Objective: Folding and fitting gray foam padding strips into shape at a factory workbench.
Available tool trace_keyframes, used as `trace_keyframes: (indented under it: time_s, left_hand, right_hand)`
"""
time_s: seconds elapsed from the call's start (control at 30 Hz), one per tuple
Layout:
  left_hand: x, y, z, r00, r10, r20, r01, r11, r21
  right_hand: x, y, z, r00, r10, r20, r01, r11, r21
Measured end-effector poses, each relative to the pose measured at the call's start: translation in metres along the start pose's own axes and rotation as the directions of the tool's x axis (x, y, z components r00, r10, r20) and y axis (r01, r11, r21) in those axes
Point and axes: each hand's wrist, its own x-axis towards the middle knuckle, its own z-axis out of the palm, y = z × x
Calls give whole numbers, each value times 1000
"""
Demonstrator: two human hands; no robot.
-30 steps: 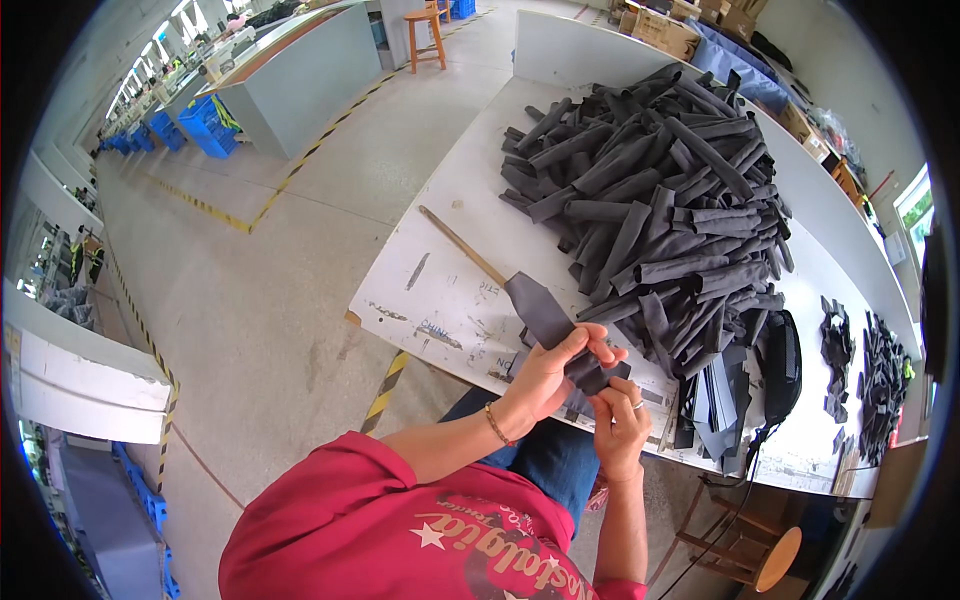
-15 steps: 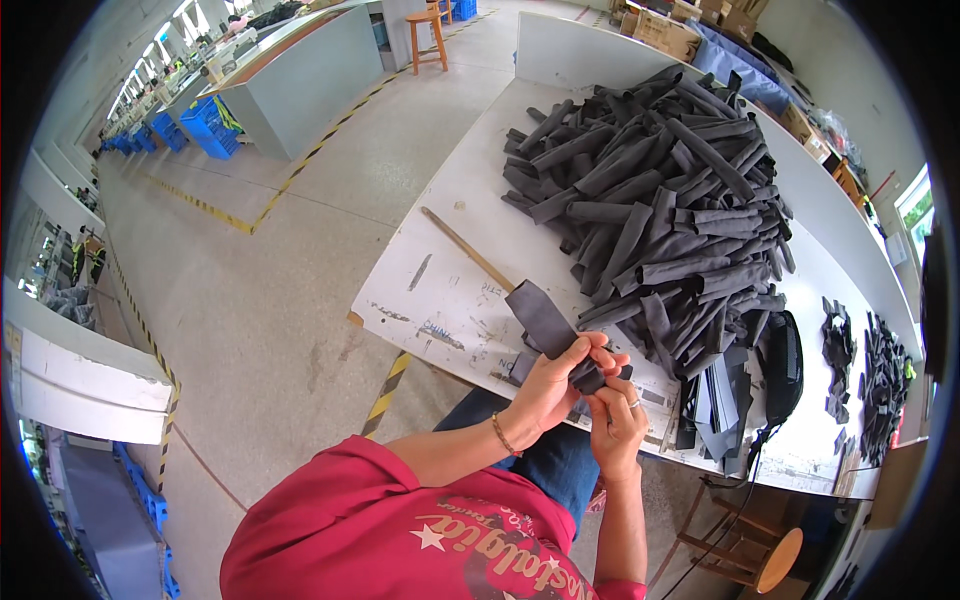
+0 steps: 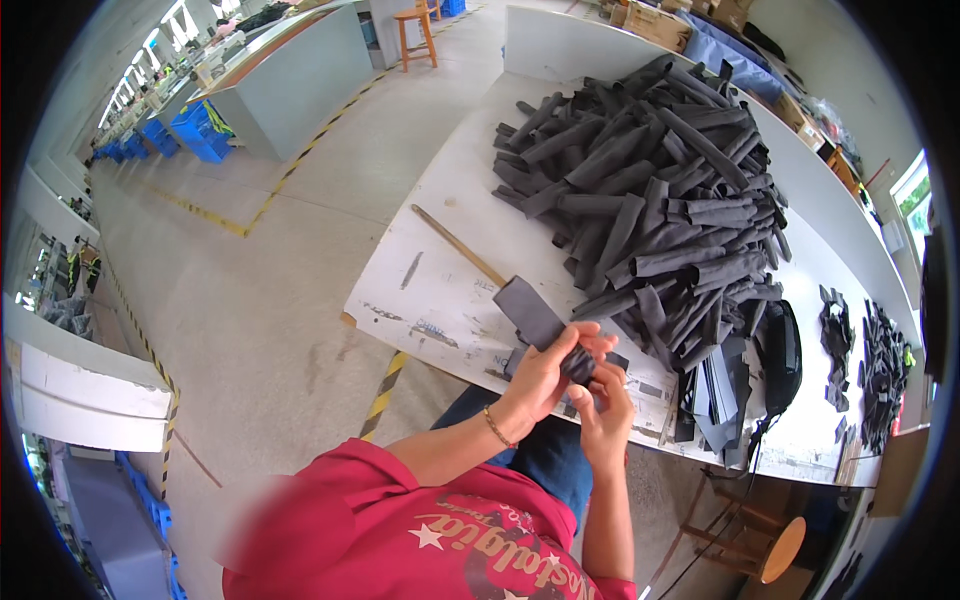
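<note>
At the white table's (image 3: 430, 290) near edge, left hand (image 3: 545, 370) and right hand (image 3: 605, 405) pinch closed on a limp, light, dark grey fabric strip (image 3: 535, 312), best gripped at its end.

The person wears a red short-sleeved shirt (image 3: 420, 530) with white stars and curved lettering printed across it. Below the shirt's hem, toward the table (image 3: 450, 270), dark blue trousers (image 3: 545, 455) show. A thin beaded bracelet (image 3: 497, 428) circles the wrist of the left hand (image 3: 545, 370). Both forearms are bare beyond the sleeves; the right hand (image 3: 605, 415) wears nothing.
</note>
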Motion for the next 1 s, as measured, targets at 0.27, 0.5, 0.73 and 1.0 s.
trace_keyframes:
  time_s: [0.27,0.5,0.73,1.0]
  left_hand:
    - [12,48,-9,963,263,66,-269,955,122]
    - [7,36,-12,970,153,191,-182,973,144]
    - [14,66,-44,964,202,-175,-148,948,281]
    - [14,56,-39,982,188,-30,-176,955,237]
  right_hand:
    - [-10,28,-20,884,441,-157,-277,764,583]
    - [9,13,4,911,410,38,-382,807,450]
    - [11,13,-3,959,269,-92,-248,950,191]
    - [15,24,-16,941,337,21,-328,898,293]
